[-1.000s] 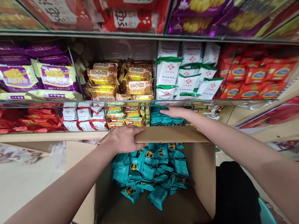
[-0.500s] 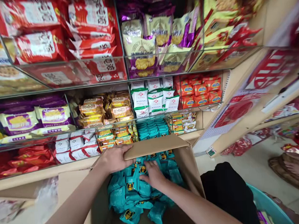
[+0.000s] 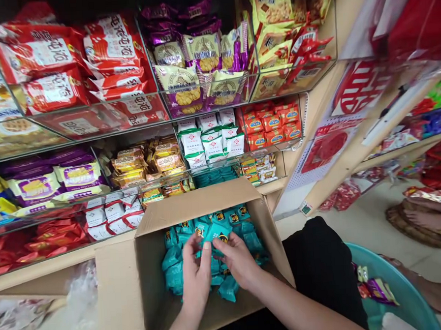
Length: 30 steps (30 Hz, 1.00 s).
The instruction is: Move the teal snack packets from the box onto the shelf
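An open cardboard box [image 3: 204, 203] stands in front of me with many small teal snack packets [image 3: 174, 278] piled inside. Both my hands are over the pile. My left hand [image 3: 197, 272] pinches a teal packet [image 3: 201, 233] between thumb and fingers. Close beside it, my right hand [image 3: 237, 258] grips another teal packet [image 3: 218, 230] near its edge. The two held packets meet or overlap; their exact border is hard to make out.
Behind the box rise shelves with clear dividers [image 3: 206, 104], filled with red [image 3: 56, 90], purple and white packets. A teal basin [image 3: 415, 292] holding a few snacks stands right of a black-clothed knee [image 3: 322, 268]. A person's foot [image 3: 423, 218] shows at far right.
My left hand has let go of the box flap and come down into the box, now holding a packet. My right hand has closed on a packet. The view has shifted somewhat.
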Each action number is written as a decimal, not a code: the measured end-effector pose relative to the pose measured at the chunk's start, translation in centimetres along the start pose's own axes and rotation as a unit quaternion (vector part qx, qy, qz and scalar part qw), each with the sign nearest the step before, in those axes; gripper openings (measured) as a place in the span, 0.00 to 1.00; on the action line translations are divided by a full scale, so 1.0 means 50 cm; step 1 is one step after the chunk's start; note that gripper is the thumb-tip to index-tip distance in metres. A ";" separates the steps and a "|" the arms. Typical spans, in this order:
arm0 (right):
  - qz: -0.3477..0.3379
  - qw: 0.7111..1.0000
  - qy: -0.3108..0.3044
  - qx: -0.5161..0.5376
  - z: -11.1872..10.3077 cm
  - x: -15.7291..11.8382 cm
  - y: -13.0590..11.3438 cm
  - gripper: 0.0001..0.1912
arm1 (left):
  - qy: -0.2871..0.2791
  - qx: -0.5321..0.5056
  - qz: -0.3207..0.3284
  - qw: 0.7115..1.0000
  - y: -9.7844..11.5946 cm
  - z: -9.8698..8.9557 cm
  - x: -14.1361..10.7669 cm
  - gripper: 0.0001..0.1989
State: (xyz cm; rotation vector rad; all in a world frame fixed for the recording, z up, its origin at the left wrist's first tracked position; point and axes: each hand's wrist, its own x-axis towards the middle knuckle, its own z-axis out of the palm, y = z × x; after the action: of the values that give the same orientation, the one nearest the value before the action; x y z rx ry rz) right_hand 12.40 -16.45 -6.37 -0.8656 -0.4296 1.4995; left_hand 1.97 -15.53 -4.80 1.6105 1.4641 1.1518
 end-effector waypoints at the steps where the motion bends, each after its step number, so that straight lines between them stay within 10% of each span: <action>1: -0.006 1.000 -0.002 -0.001 0.006 -0.011 -0.005 0.17 | -0.011 -0.047 -0.052 0.998 0.000 0.013 -0.015 0.18; 9: -0.118 0.964 -0.001 -0.237 -0.035 0.002 -0.053 0.19 | -0.098 -0.159 -0.126 0.974 0.021 0.005 0.007 0.15; 15: -0.234 0.901 0.074 -0.358 -0.032 0.000 -0.062 0.16 | 0.026 -0.257 -0.162 0.953 0.038 0.040 -0.016 0.15; 30: -0.258 0.877 0.122 -0.387 -0.040 -0.011 -0.060 0.19 | 0.037 -0.028 0.008 0.999 0.045 0.025 -0.003 0.12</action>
State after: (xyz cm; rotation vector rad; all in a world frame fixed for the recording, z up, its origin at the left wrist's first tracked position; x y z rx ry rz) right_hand 15.85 -17.03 -5.35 -1.4063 -1.0176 0.6793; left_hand 4.04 -15.89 -3.28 1.5591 1.4535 1.2622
